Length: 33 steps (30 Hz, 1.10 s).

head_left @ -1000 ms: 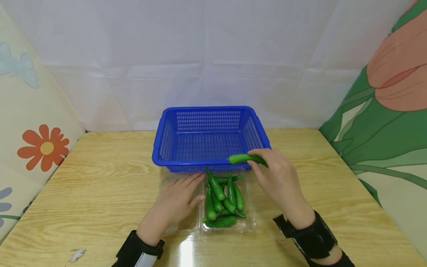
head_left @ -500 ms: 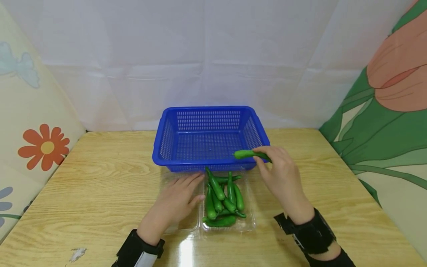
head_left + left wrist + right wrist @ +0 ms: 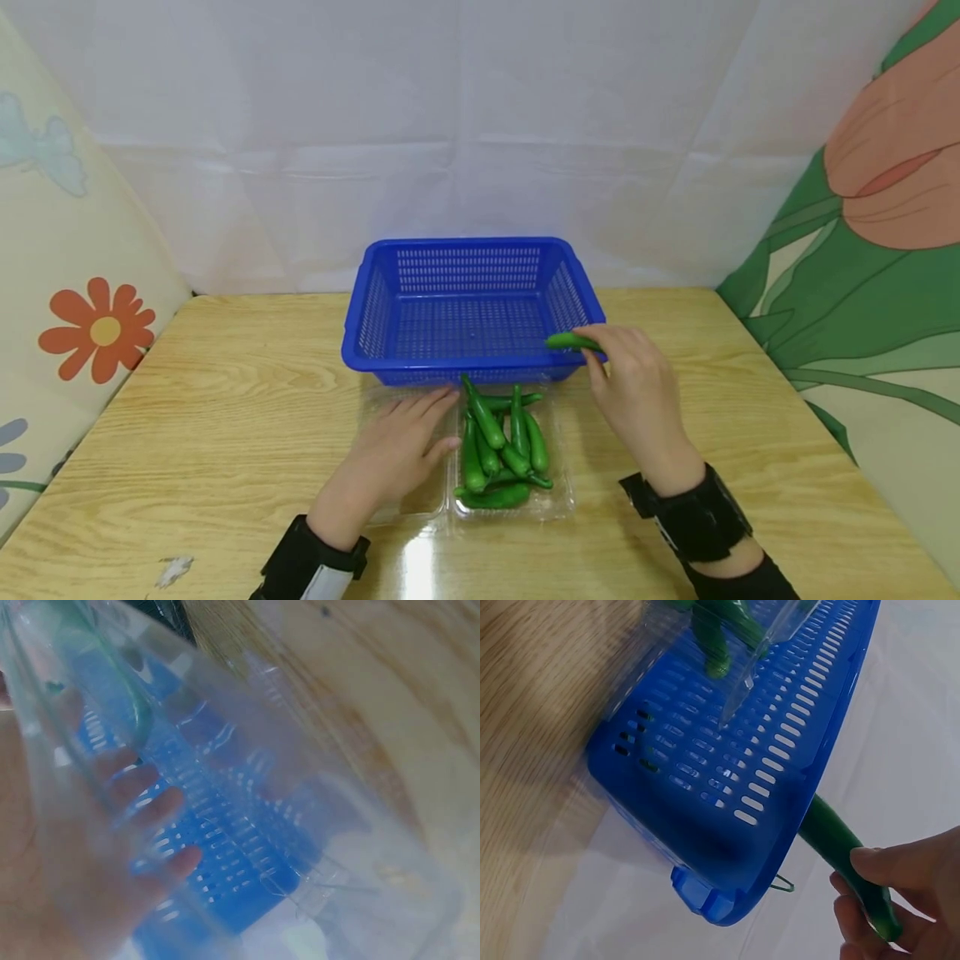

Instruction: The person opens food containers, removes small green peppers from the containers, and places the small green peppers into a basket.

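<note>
My right hand (image 3: 639, 387) pinches one green chili pepper (image 3: 572, 342) between thumb and fingers, over the right front corner of the blue plastic basket (image 3: 450, 365). In the right wrist view the held pepper (image 3: 831, 834) runs partly behind the basket's rim. My left hand (image 3: 405, 446) lies with fingers extended on the lid side of a clear plastic clamshell box (image 3: 558, 500). Several green chili peppers (image 3: 495, 498) lie piled in the box's right half, beside my left fingertips. The left wrist camera sees the left hand (image 3: 142, 847) through clear plastic.
A wooden table (image 3: 247, 433) carries both containers, the basket standing directly behind the box. White cloth (image 3: 465, 125) hangs at the back. Printed flower panels (image 3: 885, 275) flank the table. A worn patch (image 3: 175, 572) marks the table's front left.
My right hand has shifted slightly right and away from me, carrying the pepper from the basket's front rim to its right front corner. The left hand has stayed in place.
</note>
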Each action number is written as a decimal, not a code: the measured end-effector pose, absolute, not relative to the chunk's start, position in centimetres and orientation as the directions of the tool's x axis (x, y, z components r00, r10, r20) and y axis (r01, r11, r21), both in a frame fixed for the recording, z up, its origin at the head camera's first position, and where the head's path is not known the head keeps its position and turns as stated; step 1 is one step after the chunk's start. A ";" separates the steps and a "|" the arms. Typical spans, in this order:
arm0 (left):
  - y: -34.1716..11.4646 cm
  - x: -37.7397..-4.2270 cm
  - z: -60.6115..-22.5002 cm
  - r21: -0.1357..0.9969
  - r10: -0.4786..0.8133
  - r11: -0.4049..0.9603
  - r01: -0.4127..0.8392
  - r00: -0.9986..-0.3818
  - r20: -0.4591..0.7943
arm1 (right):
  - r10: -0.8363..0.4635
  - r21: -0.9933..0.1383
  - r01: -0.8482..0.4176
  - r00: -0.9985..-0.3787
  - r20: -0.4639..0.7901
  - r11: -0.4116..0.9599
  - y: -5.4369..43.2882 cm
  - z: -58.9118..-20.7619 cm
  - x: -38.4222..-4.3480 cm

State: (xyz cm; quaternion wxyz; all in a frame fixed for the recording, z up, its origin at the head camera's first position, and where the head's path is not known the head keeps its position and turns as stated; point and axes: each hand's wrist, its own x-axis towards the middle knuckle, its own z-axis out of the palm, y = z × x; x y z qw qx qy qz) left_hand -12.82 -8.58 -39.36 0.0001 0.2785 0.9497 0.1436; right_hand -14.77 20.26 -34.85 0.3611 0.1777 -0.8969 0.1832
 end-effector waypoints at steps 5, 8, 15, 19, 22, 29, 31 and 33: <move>-8.5 -12.8 -39.3 0.277 0.529 0.802 0.528 -0.845 0.079 | -0.184 -0.215 -0.450 -0.690 0.700 0.867 20.4 -34.9 -14.8; -8.5 -12.9 -39.3 0.277 0.527 0.804 0.526 -0.846 0.077 | -0.178 -0.225 -0.443 -0.701 0.691 0.868 20.4 -34.9 -14.9; -8.6 -12.8 -39.3 0.279 0.525 0.806 0.523 -0.848 0.073 | -0.169 -0.252 -0.434 -0.725 0.667 0.865 20.4 -34.9 -14.9; -8.5 -12.8 -39.4 0.286 0.523 0.805 0.520 -0.849 0.073 | -0.175 -0.247 -0.428 -0.735 0.655 0.870 20.5 -35.0 -14.9; -8.5 -12.8 -39.4 0.285 0.521 0.806 0.518 -0.850 0.072 | -0.184 -0.246 -0.428 -0.744 0.643 0.870 20.5 -35.0 -15.0; -8.5 -12.8 -39.4 0.275 0.520 0.811 0.517 -0.852 0.069 | -0.194 -0.262 -0.437 -0.757 0.624 0.860 20.6 -35.1 -15.2; -8.5 -12.8 -39.4 0.269 0.520 0.812 0.518 -0.851 0.070 | -0.197 -0.261 -0.443 -0.752 0.629 0.858 20.6 -35.2 -15.2; -8.5 -12.8 -39.4 0.266 0.521 0.812 0.520 -0.851 0.072 | -0.200 -0.258 -0.447 -0.747 0.634 0.856 20.6 -35.2 -15.3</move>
